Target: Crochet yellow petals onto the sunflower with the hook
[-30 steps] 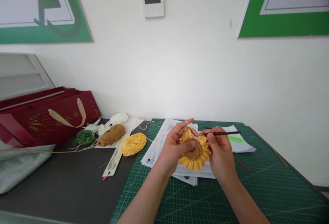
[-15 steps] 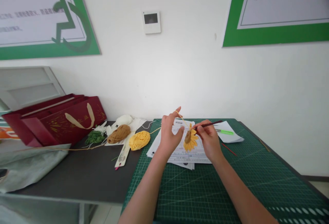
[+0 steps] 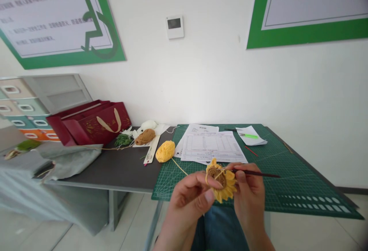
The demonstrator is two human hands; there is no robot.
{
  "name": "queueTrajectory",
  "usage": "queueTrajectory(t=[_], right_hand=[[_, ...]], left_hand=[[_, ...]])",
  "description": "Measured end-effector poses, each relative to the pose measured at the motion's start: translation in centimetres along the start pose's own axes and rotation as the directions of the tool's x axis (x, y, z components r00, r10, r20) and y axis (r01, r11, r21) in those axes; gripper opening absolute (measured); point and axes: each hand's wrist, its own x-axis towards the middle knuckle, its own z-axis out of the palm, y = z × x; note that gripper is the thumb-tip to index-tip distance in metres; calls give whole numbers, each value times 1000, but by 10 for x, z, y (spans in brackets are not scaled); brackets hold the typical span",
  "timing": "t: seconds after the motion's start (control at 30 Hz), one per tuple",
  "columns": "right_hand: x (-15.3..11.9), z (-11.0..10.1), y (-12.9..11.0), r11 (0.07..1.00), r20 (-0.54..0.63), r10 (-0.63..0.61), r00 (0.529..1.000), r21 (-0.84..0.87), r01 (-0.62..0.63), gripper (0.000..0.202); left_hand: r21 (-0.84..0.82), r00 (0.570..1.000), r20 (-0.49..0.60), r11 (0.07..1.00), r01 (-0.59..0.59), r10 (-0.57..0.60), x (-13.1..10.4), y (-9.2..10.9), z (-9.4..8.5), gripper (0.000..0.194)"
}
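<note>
A crocheted sunflower (image 3: 227, 188) with yellow petals and a brown centre is held between my hands, above the near edge of the mat. My left hand (image 3: 193, 199) pinches its left side, the yellow yarn looped over the index finger. In my right hand (image 3: 249, 189) is a dark crochet hook (image 3: 263, 174), its shaft pointing right and its tip at the flower's upper edge, where the fingers hide part of it. From the yellow yarn ball (image 3: 165, 151), a strand runs across the mat to my left hand.
Printed sheets (image 3: 212, 147) lie on the green cutting mat (image 3: 287, 174). A bright green cutter (image 3: 249, 136) rests on folded paper at the right, near a thin red stick (image 3: 251, 151). Brown yarn (image 3: 145, 137), green yarn (image 3: 123, 140) and a dark red bag (image 3: 94, 124) are at the left.
Both hands and the sunflower have come nearer and lower, off the papers to the mat's near edge. My left hand, previously raised with fingers spread, now grips the flower. The view has shifted left.
</note>
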Motion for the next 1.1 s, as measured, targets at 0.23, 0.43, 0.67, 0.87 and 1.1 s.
queueTrajectory(t=[0.23,0.43,0.67,0.87,1.1], right_hand=[[-21,-11,-15,1000,-90,13,996,-18,-15,15],[-43,-1,-24,998,-109,4,994,-65,-11,17],[-62,17,-54,992,-33,121,992,38,-119,18],[-72,27,-70,992,18,109,994,67,-110,16],[-84,28,-60,989,52,101,993,106,-106,16]], left_hand=[[950,935,97,247,-189,342,-5,-24,-15,28],[785,932,53,562,-260,358,-20,-30,-7,44],[185,976,2,959,-215,219,-37,-14,5,81],[-18,982,-72,984,-175,173,-47,-3,14,85],[-230,989,-143,972,-52,19,-51,8,27,59]])
